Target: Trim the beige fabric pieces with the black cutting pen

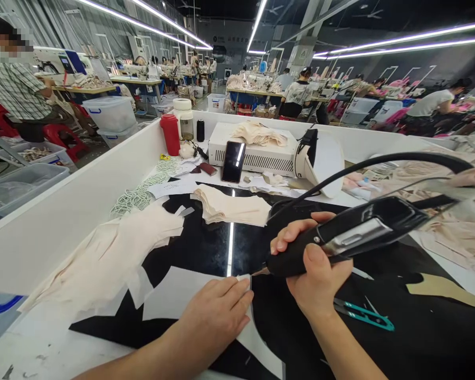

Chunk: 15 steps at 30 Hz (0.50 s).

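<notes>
White fabric piece [190,295] lay near the counter's [43,348] front edge under my flat, open left hand [217,314]. My right hand [316,269] gripped the black cutting tool [352,235] just beside it. Pale cut stacks [231,207] filled the space behind.

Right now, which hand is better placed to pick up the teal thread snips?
Right, probably. The right hand is nearer the teal thread snips, which lie just beside its wrist, but it grips the black corded hand tool. The left hand lies flat on the white fabric piece, farther off.
</notes>
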Each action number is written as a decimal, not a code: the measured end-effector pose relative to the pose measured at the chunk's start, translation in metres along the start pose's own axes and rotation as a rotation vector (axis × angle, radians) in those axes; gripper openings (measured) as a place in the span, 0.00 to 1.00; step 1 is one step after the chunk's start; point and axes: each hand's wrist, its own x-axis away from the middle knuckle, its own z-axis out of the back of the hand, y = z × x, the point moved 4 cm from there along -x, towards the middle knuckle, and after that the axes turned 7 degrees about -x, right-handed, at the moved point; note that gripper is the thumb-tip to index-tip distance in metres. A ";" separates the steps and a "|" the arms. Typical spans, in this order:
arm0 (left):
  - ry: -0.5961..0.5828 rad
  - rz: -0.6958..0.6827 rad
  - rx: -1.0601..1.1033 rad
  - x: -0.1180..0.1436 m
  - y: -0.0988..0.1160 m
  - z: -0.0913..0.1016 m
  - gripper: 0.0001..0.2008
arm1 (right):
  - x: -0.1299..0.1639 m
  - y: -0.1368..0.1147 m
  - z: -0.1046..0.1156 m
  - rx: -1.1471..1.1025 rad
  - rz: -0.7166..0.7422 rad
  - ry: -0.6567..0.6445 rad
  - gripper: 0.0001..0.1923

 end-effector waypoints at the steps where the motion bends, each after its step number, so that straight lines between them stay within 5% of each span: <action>1: 0.005 0.001 -0.001 0.000 0.000 0.000 0.14 | 0.001 0.001 0.000 0.003 -0.001 -0.006 0.19; 15: 0.036 0.018 0.004 -0.002 0.000 0.002 0.13 | 0.007 0.007 0.001 0.057 -0.022 -0.041 0.19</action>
